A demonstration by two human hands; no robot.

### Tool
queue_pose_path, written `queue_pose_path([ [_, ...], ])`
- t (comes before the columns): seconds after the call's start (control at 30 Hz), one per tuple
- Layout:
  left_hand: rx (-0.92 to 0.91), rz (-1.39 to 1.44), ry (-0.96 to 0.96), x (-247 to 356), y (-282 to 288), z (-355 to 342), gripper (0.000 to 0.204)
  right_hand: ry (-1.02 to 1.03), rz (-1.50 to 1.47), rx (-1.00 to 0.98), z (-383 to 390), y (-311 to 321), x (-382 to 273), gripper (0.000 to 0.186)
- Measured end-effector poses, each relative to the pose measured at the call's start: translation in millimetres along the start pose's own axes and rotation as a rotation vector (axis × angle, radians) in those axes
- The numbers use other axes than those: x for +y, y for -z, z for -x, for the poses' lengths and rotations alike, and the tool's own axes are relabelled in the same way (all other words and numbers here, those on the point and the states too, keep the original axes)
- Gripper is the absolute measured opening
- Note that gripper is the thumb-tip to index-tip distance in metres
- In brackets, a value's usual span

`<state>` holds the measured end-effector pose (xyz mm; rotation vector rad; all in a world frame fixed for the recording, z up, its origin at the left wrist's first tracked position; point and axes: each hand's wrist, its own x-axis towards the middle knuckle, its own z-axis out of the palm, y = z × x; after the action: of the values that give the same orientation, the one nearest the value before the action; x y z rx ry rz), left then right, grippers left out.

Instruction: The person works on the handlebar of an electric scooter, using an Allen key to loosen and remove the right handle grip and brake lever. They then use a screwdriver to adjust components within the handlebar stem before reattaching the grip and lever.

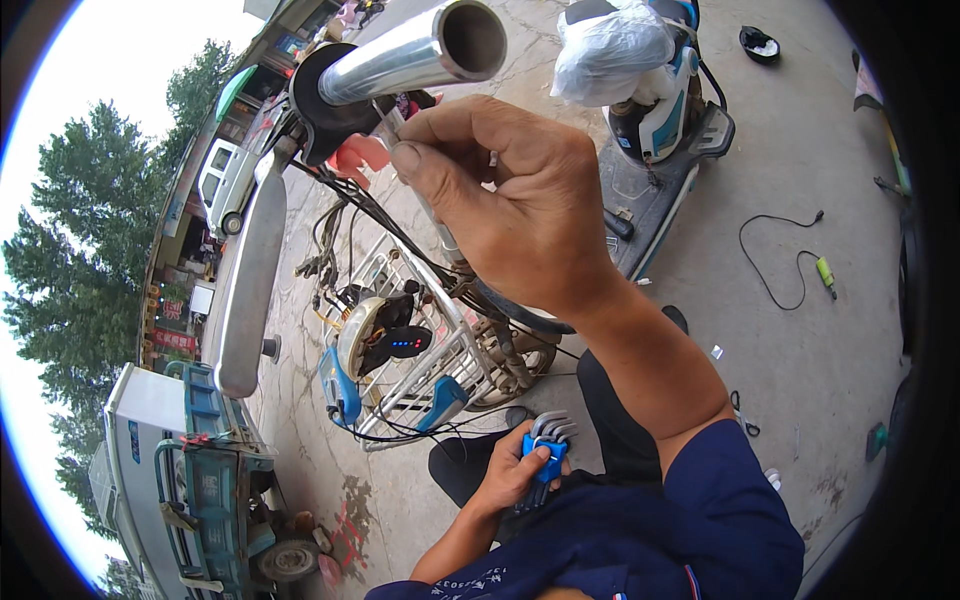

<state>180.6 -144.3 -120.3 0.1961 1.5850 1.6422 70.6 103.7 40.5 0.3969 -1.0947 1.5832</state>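
My right hand (515, 205) is raised with thumb and index finger pinched on a thin metal piece (388, 118), mostly hidden, just below the chrome tube (395, 62) of a handlebar. A black fitting (312, 90) with a silver brake lever (250, 280) sits beside it. My left hand (510, 465) grips a blue holder (541, 450) of silver hex keys low in front of me. Below the handlebar are loose cables, a white metal basket (445, 355) and an opened headlamp housing (365, 335) with small lit indicators, with blue panels (340, 385) alongside.
Behind on the right stands another scooter (655, 150) with a white bag (610, 50). A helmet (760, 45), a green tool with a cord (825, 275) and scissors (745, 420) lie on the concrete (780, 350). A three-wheeled cargo vehicle (200, 500) and white car (220, 180) stand left.
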Motion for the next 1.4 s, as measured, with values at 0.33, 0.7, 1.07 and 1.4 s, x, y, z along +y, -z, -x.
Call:
queue_pose_path([
  [0.33,0.006,0.009,-0.021,-3,1,-4,0.03,-0.421,-0.47,-0.001,1,-7,-6,0.012],
  [0.7,0.011,0.016,-0.021,-7,6,-4,0.031,-0.41,-0.47,0.029,5,-11,-1,0.012],
  [1.07,0.004,0.026,-0.026,-9,8,-3,0.032,-0.362,-0.336,0.061,9,-16,1,0.014],
  [1.4,-0.008,0.036,-0.026,-10,8,-3,0.034,-0.372,-0.428,0.095,7,-27,-5,0.013],
])
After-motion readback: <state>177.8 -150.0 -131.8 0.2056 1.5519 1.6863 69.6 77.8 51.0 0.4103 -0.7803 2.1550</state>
